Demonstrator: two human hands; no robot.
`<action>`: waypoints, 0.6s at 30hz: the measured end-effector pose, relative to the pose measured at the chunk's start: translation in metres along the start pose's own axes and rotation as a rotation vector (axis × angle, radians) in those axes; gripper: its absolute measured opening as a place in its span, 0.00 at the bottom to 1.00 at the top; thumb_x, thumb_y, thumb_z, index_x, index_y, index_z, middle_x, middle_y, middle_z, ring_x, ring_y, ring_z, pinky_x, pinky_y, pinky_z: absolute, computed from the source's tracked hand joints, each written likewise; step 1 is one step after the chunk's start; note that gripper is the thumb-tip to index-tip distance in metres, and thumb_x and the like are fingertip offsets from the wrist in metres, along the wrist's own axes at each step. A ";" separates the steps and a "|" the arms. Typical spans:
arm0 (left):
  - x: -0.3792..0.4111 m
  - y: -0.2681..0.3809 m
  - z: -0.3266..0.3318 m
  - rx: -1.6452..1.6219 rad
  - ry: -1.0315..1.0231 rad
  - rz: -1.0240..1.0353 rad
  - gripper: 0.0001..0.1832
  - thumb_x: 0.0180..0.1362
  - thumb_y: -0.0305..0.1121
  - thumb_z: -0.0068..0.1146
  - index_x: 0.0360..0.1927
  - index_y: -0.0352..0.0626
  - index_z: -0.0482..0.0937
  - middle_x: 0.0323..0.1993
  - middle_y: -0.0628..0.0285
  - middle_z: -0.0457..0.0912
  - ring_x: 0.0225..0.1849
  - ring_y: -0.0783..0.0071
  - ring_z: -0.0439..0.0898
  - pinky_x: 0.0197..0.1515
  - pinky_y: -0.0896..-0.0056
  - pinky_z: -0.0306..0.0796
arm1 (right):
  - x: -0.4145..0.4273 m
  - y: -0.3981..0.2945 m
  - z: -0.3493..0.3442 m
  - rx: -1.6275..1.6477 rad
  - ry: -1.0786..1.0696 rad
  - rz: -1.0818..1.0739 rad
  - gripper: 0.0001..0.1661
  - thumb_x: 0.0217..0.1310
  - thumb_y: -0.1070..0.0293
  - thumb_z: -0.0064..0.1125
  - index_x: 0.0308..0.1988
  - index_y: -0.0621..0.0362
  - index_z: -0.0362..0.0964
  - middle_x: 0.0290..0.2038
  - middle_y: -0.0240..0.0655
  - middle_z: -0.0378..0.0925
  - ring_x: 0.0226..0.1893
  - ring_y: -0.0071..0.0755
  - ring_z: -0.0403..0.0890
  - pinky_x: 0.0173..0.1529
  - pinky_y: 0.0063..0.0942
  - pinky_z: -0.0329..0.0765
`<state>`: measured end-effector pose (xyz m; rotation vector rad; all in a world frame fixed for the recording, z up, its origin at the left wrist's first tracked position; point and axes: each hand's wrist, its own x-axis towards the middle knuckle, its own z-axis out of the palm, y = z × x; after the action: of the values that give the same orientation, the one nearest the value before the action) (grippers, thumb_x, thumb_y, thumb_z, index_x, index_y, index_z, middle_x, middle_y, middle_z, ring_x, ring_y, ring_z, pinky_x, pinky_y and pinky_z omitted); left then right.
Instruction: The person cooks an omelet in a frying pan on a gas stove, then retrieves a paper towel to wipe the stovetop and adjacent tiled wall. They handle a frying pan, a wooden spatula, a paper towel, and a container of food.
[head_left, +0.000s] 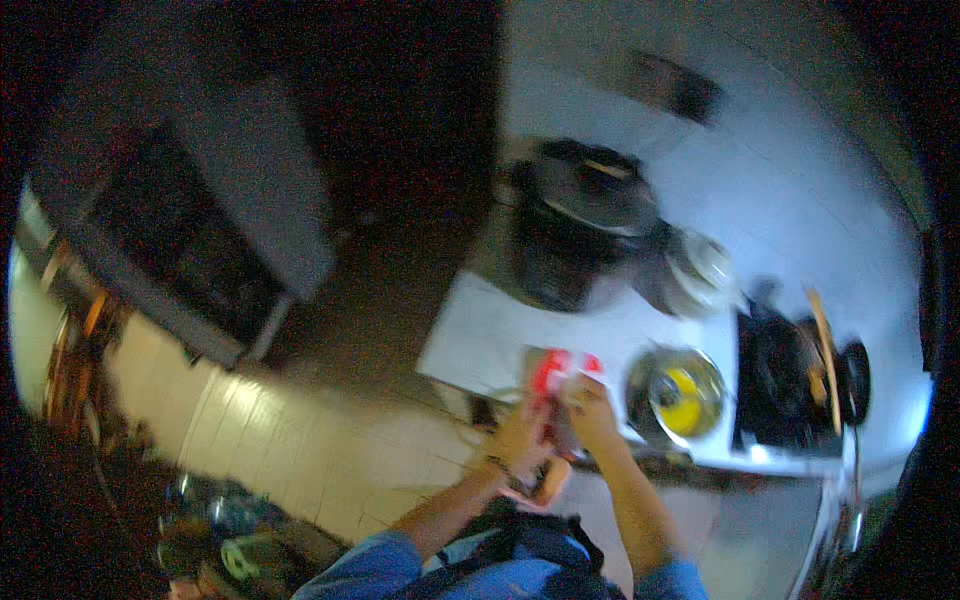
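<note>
Blur softens both hands, which are close together in front of my body at the edge of a white countertop (469, 326). My left hand (523, 435) is around a red and white package (551, 369), whose exact kind I cannot tell. At the package's right side, my right hand (590, 409) has its fingers bent against its upper part. Just right of the hands, a round metal pan or bowl (637, 390) holds something yellow (682, 403) under what looks like a glass lid.
A large dark pot (559, 262) with a lid stands behind the hands, beside a shiny metal vessel (697, 274). On the right is a black stove (776, 375) with a wooden utensil (825, 352) over it. Dark furniture (289, 225) stands at left.
</note>
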<state>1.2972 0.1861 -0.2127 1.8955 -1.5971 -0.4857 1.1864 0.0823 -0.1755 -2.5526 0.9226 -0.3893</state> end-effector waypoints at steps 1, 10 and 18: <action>0.008 0.007 -0.004 -0.003 -0.184 0.027 0.31 0.31 0.29 0.60 0.45 0.37 0.65 0.44 0.47 0.64 0.45 0.50 0.65 0.46 0.56 0.63 | -0.007 0.023 0.014 -0.108 0.137 -0.131 0.14 0.49 0.68 0.45 0.37 0.56 0.71 0.42 0.44 0.71 0.46 0.46 0.68 0.52 0.36 0.64; 0.003 0.009 0.098 0.245 0.283 0.286 0.18 0.48 0.30 0.40 0.45 0.38 0.66 0.55 0.58 0.59 0.60 0.57 0.53 0.56 0.57 0.56 | -0.023 0.053 0.012 -0.389 0.075 0.009 0.19 0.47 0.68 0.46 0.40 0.66 0.63 0.41 0.51 0.63 0.47 0.53 0.61 0.52 0.38 0.59; 0.018 0.030 0.053 0.171 0.135 0.228 0.25 0.49 0.31 0.39 0.54 0.40 0.59 0.54 0.57 0.59 0.58 0.61 0.56 0.57 0.59 0.54 | -0.012 0.101 0.015 -0.477 -0.011 -0.141 0.24 0.46 0.67 0.49 0.47 0.58 0.63 0.47 0.52 0.63 0.48 0.53 0.63 0.51 0.41 0.62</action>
<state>1.2449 0.1545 -0.2308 1.7948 -1.7829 -0.1254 1.1285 0.0234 -0.2363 -3.0604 0.9226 -0.2107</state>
